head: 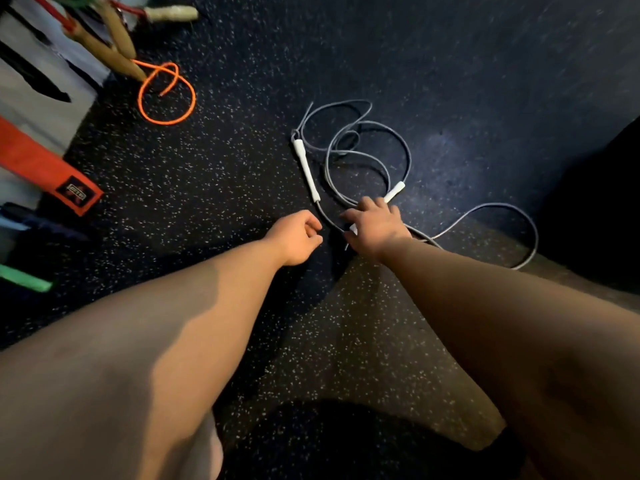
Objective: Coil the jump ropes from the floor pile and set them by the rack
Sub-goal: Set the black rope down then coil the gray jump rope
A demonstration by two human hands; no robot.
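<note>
Jump rope in grey cord point(409, 157) lies loose on the floor point(225, 168), just ahead of both hands and a little to the right of the middle of my view. Its cord sprawls in overlapping loops, with one long loop trailing off toward the floor's right edge. One white handle point(306, 171) lies free, its long axis running away from me and leaning slightly left, just beyond the left hand point(298, 237). The second handle point(394, 192) angles from far right toward near left and passes under the right hand point(375, 226), white showing at both sides of it. The right hand's fingers curl down over that handle, so I judge it is gripping it. The left hand hangs loosely curled with nothing in it, just beside the cord that leads off the free handle. That hand is the nearer one to the free handle, so I would send it forward to gather that end. The crossed loops between the two handles are what I expect to snag as the cord is drawn in. Toward the floor's far left corner an orange rope point(168, 123) sits in a rough ring with wooden handles point(121, 39) above it, well apart from the grey one. An orange strap point(41, 164) and a green strip point(24, 277) lie along the left edge, clear of the reach.
</note>
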